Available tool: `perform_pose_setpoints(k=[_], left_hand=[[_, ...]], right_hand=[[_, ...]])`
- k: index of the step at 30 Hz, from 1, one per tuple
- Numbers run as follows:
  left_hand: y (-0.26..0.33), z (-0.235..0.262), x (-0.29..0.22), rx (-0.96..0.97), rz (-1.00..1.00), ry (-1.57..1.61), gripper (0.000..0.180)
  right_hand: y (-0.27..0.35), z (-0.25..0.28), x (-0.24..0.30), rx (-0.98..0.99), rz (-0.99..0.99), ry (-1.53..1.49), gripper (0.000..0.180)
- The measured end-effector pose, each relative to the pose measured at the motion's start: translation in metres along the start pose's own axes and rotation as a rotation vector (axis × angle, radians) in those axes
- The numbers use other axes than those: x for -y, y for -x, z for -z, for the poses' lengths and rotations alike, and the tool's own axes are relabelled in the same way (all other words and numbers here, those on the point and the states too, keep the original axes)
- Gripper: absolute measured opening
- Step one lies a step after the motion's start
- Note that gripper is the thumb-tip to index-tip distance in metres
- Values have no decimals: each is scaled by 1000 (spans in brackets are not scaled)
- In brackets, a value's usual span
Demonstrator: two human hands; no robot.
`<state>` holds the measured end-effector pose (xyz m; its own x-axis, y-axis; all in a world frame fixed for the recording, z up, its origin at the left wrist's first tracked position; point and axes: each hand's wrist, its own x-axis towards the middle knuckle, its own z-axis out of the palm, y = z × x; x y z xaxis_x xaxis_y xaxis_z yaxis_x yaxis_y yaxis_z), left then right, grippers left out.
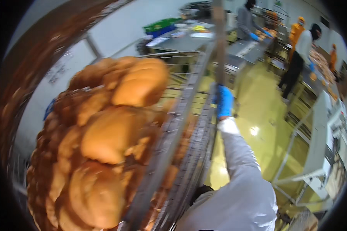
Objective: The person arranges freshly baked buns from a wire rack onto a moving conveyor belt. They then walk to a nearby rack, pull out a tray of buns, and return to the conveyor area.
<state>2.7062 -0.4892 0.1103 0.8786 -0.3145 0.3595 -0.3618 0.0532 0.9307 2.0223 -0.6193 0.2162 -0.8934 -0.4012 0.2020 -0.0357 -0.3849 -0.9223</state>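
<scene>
My right hand [224,101], in a blue glove below a white sleeve, reaches forward at the middle of the view. Its fingers are wrapped round an upright metal post [219,46] of a tall rack, partly hidden behind the hand. To the left, the rack's wire shelves [181,73] hold many golden-brown bread loaves [108,134], heaped close together and slightly blurred. A slotted metal side rail [169,142] of the rack slants between the loaves and my arm. My left hand is out of view.
Behind the rack stands a steel table [181,44] with papers and a green crate [164,24]. Two people in dark head covers work at tables at the back right; others wear orange. A white machine [316,142] on a metal frame stands to the right, beside yellow floor [254,115].
</scene>
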Motion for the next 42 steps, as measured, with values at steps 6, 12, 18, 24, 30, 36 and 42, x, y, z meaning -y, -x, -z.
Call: perform_pose_setpoints(k=[6, 12, 18, 24, 30, 36, 42], left_hand=[[-9, 77, 25, -180, 151, 70, 23], [-1, 157, 49, -288, 279, 235, 22], [37, 206, 85, -282, 513, 645, 23], [34, 192, 108, -87, 735, 814, 35], [-25, 206, 90, 478, 214, 402, 33], [-73, 239, 90, 1131, -278, 414, 33], [-127, 224, 91, 2001, -225, 381, 73]], right_hand=[[-4, -16, -11, 3, 161, -66, 37], [-3, -44, -19, -79, 208, 240, 53], [76, -30, -17, -194, 487, 284, 44], [259, -47, 62, -184, 499, -96, 44], [433, -73, 191, 93, 712, -267, 39], [584, -133, 274, 435, 903, -386, 37], [731, -167, 306, 442, 790, -327, 63]])
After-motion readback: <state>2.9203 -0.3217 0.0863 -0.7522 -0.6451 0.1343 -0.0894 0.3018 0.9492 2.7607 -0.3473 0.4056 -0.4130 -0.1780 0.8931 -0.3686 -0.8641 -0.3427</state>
